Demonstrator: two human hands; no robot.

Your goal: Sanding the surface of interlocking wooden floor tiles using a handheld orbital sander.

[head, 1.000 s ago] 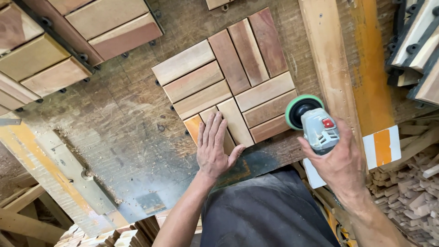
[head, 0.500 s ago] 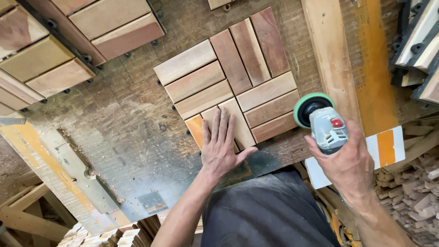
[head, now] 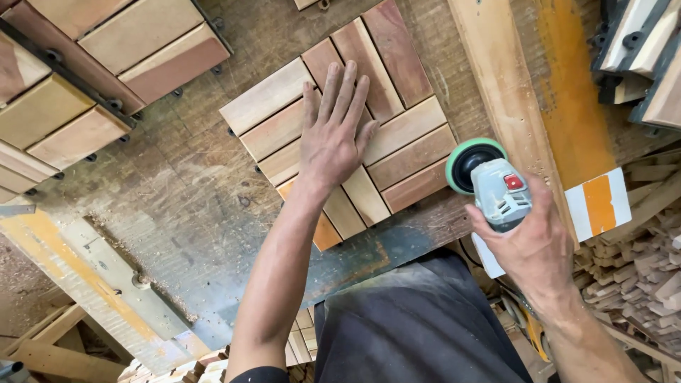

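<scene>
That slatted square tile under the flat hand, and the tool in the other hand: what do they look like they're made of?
Slatted tile: looks like bare wood, matt reddish and tan slats with visible grain. Sander in the right hand: grey body, probably plastic, with a green-rimmed black pad that may be rubber or foam.

Tile under my left hand: the slatted tile is bare wood, matt, smooth-looking, slats running from pale tan to reddish brown.
Tool in my right hand: the sander has a matt grey plastic body, a red button, and a green-rimmed black pad.
Bench: the workbench is rough, scuffed, dusty wood.
At 10 o'clock: the stacked tiles are pale wood on black plastic backing.
At 2 o'clock: the plank is raw wood, orange-stained.
</scene>
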